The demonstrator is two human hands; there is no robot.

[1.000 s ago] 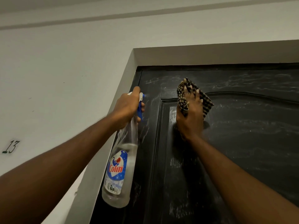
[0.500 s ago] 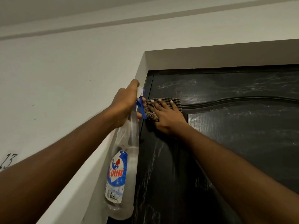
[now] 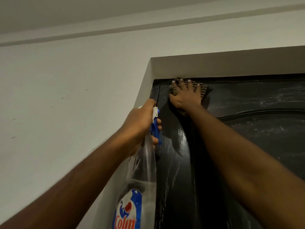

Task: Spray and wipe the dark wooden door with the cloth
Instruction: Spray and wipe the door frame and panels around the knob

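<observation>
We are pressing the cloth [image 3: 204,90] flat against the door [image 3: 250,146] at its top left corner with our right hand [image 3: 185,96], whose fingers are lying spread and straight over the cloth. Below and left of that hand, our left hand [image 3: 140,126] is gripping the neck of the bottle [image 3: 143,176], with fingers curling round its blue trigger [image 3: 156,129]. The bottle is hanging beside the door's edge. The wall [image 3: 66,96] is lying left of both hands.

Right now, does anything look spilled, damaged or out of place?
Nothing damaged or askew. Whitish wet streaks run down the door beside the spray bottle, consistent with spraying; the right hand presses the cloth near the top corner.
</observation>
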